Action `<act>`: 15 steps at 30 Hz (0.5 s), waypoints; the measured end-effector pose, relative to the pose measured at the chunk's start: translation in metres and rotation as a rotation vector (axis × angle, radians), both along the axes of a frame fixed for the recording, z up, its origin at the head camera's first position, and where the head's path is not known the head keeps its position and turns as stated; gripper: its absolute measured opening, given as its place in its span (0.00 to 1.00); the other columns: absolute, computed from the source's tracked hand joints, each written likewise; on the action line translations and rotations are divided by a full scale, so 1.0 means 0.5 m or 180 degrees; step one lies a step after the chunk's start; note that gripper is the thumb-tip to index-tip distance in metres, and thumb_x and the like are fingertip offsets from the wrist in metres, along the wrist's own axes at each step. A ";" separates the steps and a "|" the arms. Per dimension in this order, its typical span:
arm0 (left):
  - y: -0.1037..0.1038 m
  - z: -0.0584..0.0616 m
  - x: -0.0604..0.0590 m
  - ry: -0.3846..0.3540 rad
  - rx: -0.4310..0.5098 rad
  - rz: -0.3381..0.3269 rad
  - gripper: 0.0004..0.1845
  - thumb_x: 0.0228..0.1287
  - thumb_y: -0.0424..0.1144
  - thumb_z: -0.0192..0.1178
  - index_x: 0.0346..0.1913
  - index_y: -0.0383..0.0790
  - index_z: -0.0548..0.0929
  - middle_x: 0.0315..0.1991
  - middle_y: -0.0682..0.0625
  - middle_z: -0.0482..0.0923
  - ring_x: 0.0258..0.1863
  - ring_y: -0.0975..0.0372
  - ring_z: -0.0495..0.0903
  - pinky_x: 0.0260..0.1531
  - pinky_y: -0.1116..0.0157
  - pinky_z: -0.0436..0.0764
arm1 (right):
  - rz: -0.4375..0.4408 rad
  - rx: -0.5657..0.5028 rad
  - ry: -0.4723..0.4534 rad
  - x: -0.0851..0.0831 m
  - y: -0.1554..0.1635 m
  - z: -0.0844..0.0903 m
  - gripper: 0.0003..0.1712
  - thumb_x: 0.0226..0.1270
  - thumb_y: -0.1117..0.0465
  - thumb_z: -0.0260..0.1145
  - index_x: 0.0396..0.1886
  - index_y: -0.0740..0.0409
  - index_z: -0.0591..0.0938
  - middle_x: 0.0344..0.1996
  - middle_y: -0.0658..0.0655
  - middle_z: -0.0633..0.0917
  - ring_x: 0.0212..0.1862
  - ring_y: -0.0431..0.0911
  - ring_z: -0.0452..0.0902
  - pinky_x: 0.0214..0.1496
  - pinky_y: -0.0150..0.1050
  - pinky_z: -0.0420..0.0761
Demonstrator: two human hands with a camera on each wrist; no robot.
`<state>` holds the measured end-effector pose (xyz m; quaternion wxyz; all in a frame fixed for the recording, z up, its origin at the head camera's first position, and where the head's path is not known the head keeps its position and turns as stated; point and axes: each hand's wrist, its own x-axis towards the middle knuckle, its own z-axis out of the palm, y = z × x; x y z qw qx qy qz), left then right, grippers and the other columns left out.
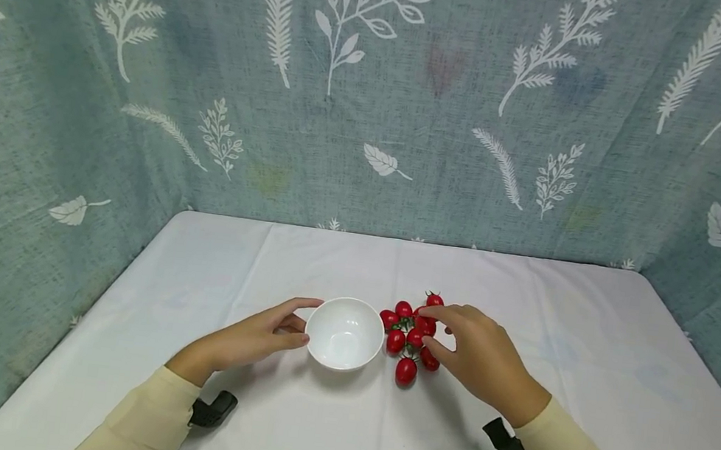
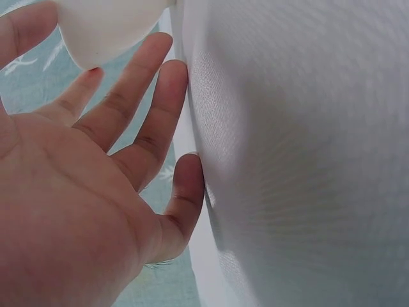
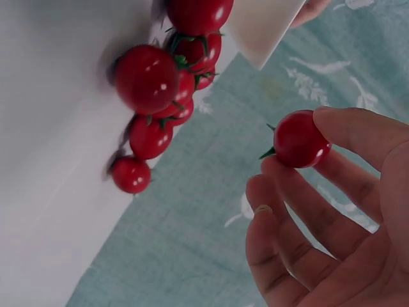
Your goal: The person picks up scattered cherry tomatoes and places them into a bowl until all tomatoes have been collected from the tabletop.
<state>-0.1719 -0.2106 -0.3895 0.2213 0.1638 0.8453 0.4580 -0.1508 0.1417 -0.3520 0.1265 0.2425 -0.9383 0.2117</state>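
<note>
Right hand (image 1: 482, 354) over the pile of little red tomatoes (image 1: 407, 334) on the white desk (image 1: 581, 399). One tomato (image 3: 300, 139) pinched between thumb and fingertips (image 3: 281, 176) of that hand, lifted just off the pile; clear to see in the right wrist view. Other fingers bent only a little. Rest of the tomatoes together in a bunch on the desk, green stems on some, just beside the white bowl (image 1: 344, 332) on its right.

Left hand (image 1: 254, 339) on the other side of the bowl. Fingers (image 2: 128, 96) straight and spread, thumb and first finger cupped by the bowl's wall. Touching or a tiny bit apart? Hard to tell. Nothing held in it.

Bowl empty inside, sitting between the two hands.

Could go wrong: round, shiny, slippery tomato, held only by the tips, so maybe a slip and a roll across the desk. Too hard a squeeze, maybe a burst. A bump of the hand on the pile, and the others might roll away. Bowl not firmly held, so a knock could slide it.
</note>
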 end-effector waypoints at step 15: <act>0.002 -0.001 0.001 0.0008 0.0038 -0.0015 0.33 0.73 0.51 0.59 0.76 0.61 0.59 0.57 0.50 0.81 0.61 0.57 0.77 0.64 0.42 0.67 | 0.0379 -0.0155 -0.0031 -0.007 -0.072 0.003 0.21 0.59 0.58 0.77 0.53 0.47 0.85 0.48 0.47 0.88 0.40 0.39 0.84 0.39 0.34 0.81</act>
